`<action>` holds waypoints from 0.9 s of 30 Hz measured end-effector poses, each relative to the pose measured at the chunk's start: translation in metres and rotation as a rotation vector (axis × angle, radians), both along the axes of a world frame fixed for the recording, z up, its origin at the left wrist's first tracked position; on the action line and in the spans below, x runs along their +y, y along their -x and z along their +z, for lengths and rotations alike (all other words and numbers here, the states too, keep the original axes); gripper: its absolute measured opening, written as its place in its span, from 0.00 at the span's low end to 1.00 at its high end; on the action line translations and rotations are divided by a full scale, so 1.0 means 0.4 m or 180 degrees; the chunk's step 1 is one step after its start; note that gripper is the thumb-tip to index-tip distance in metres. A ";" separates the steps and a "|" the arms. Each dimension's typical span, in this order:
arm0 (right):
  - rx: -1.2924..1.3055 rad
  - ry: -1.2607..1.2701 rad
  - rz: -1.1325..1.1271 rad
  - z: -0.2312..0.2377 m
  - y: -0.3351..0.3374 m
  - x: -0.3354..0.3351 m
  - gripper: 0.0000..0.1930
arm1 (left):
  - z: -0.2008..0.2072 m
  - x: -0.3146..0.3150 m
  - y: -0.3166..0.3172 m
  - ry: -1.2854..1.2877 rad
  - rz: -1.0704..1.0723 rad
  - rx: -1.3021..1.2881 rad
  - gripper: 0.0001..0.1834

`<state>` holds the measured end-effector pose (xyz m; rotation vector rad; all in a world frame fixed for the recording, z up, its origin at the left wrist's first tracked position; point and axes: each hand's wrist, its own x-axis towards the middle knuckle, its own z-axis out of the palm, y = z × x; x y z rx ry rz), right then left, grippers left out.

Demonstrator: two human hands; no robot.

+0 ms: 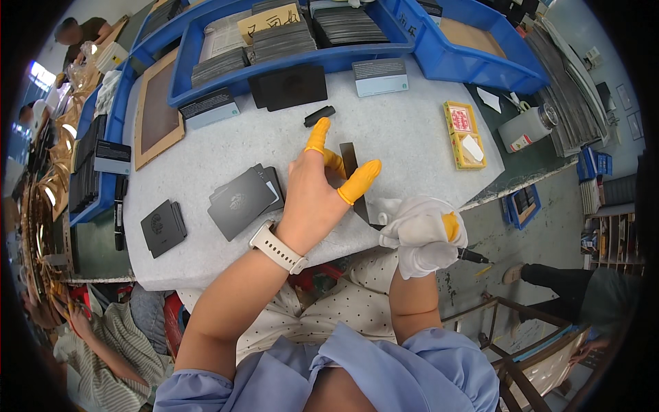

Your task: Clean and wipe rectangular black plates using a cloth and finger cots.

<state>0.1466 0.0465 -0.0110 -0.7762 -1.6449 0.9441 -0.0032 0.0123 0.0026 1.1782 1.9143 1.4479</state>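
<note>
My left hand [312, 196] has yellow finger cots and a pale watch on the wrist. Its index finger points away from me, while the thumb and a bent finger close on a dark card [349, 159] seen almost edge-on. The card's near end reaches toward the right glove. My right hand [422, 237], in a white glove with a yellow finger cot, grips a black pen [473, 256] whose tip points right. A short black cylinder [319, 116] lies just beyond the left index finger. Left of my wrist are stacked dark grey cards [241, 202].
A smaller card stack [163, 228] lies at the left. Blue bins [357, 56] with dark cards line the back; a black card [288, 88] leans there. At the right are a yellow box [469, 161] and a bottle [525, 128]. Other people are at both sides.
</note>
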 end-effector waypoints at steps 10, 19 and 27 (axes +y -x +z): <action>0.0960 -0.0129 0.0416 0.029 -0.004 0.034 0.33 | 0.003 0.005 0.001 -0.0210 0.0043 -0.0102 0.45; -0.0058 -0.1625 -0.0215 0.111 0.046 0.123 0.11 | 0.047 -0.097 0.034 -0.1282 -0.0840 -0.2783 0.40; -0.3224 -0.1486 0.0024 0.125 0.088 0.198 0.16 | 0.039 -0.259 0.038 -0.1348 -0.2156 -0.5393 0.56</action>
